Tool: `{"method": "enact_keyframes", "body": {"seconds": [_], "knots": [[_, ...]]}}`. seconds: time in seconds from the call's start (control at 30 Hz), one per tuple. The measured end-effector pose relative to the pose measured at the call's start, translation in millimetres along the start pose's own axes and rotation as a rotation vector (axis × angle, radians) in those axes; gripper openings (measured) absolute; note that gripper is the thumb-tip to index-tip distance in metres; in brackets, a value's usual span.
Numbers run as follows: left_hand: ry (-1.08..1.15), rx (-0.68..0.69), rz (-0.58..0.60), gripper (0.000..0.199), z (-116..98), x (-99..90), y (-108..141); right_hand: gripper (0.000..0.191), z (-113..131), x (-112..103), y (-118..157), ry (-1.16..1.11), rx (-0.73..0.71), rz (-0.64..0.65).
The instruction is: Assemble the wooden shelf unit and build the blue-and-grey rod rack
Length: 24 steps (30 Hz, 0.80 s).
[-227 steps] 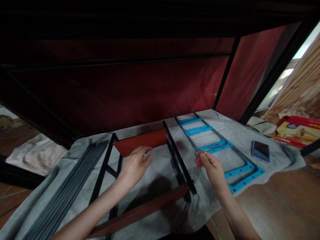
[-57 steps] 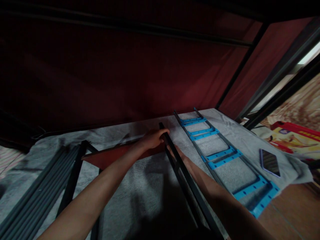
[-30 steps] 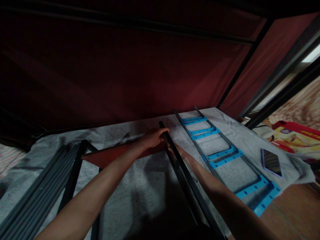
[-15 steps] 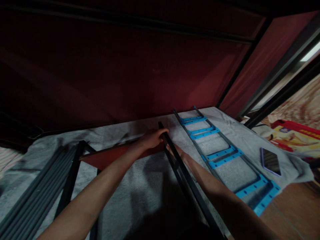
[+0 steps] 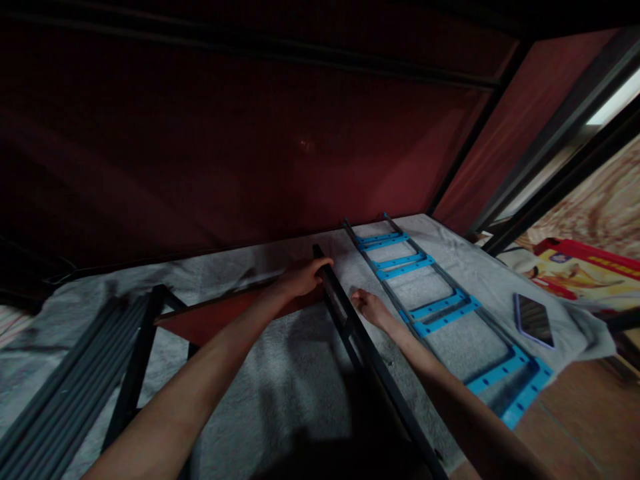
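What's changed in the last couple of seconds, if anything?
The right hand has moved to the right, away from the black bar it was at; whether it holds anything is too small to tell. The left hand keeps its grip near the bar's far end. The blue-runged frame and phone lie as before.

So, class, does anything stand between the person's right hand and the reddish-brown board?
Yes: the black rail runs between them, with the right hand on its right and the reddish-brown board on its left.
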<state>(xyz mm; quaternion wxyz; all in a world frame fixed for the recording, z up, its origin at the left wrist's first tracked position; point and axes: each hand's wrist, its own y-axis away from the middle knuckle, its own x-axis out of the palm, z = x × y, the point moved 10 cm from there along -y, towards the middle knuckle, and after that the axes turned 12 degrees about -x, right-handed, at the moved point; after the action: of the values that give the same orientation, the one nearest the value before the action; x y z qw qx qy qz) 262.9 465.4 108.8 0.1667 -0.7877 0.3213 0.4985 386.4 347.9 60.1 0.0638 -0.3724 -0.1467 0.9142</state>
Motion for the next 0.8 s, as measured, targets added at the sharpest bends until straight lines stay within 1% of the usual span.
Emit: {"method": "enact_keyframes", "body": {"seconds": [0.03,0.07,0.13,0.2,0.27,0.3,0.37,0.43,0.53,0.63,0.7,0.8], "knots": [[0.001,-0.007,-0.002,0.051,0,-0.7,0,0.018,-21,0,12,0.036,0.086,0.017],[0.002,-0.016,-0.002,0.050,1,-1.0,0,0.016,-36,-1,28,0.053,0.123,0.028],[0.009,-0.027,-0.002,0.050,1,-1.3,-1,0.013,-56,-1,65,0.079,0.130,0.056],[0.014,-0.031,-0.009,0.050,2,-1.2,-1,0.013,-66,4,103,0.105,0.082,0.101],[0.005,-0.039,-0.012,0.050,2,0.3,-2,0.005,-69,9,134,0.149,0.037,0.122],[-0.002,-0.043,-0.010,0.050,3,1.5,-2,0.002,-68,12,146,0.179,0.019,0.121],[-0.014,-0.056,-0.005,0.050,3,3.5,-2,0.008,-67,15,161,0.226,0.011,0.112],[-0.026,-0.059,-0.006,0.049,3,4.0,-2,0.010,-65,17,167,0.252,0.031,0.107],[-0.051,-0.060,-0.007,0.047,1,3.0,-2,0.010,-60,16,167,0.274,0.070,0.113],[-0.053,-0.069,0.001,0.048,1,2.4,-1,0.012,-57,6,157,0.240,0.125,0.081],[-0.045,-0.090,0.009,0.054,3,3.0,-1,0.012,-55,-4,141,0.136,0.161,0.045],[-0.032,-0.145,-0.020,0.068,9,1.6,-1,0.015,-46,-15,97,-0.062,0.146,-0.004]]}}
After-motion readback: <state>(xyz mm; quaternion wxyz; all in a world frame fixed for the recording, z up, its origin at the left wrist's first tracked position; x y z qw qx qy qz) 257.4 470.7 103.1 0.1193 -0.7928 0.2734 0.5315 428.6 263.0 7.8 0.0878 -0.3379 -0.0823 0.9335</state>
